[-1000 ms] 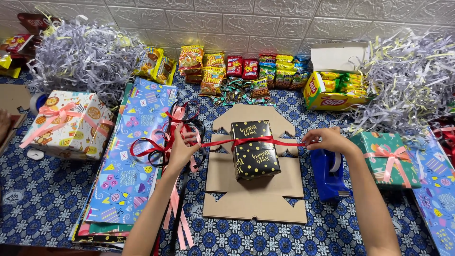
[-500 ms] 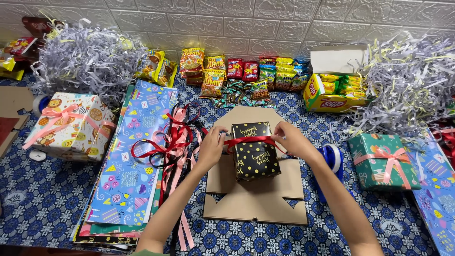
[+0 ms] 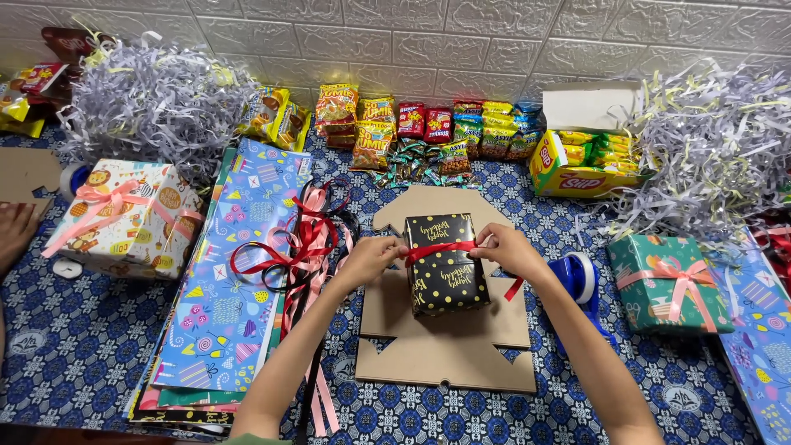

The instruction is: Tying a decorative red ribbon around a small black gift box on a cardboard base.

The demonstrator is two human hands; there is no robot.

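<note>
Colourful snack packets (image 3: 416,132) line the wall; an open yellow carton (image 3: 577,161), seemingly of snacks, right.

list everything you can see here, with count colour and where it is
gift box: 1, black with gold dots, centre, on the cardboard
red ribbon: 1, red, across the box top, pinched at both ends
cardboard sheet: 1, brown, under the box
ribbon bundle: 1 tangle, red, pink and black, left of the box
wrapping paper stack: 1, mostly blue, left of centre
wrapped gifts: 2, one pale with pink bow at left, one green with pink bow at right
tape dispenser: 1, blue, right of the box
snack packets: many, mixed colours, along the wall
shredded paper: 2 piles, grey-white, both back corners
left hand: on the ribbon
right hand: on the ribbon
</note>
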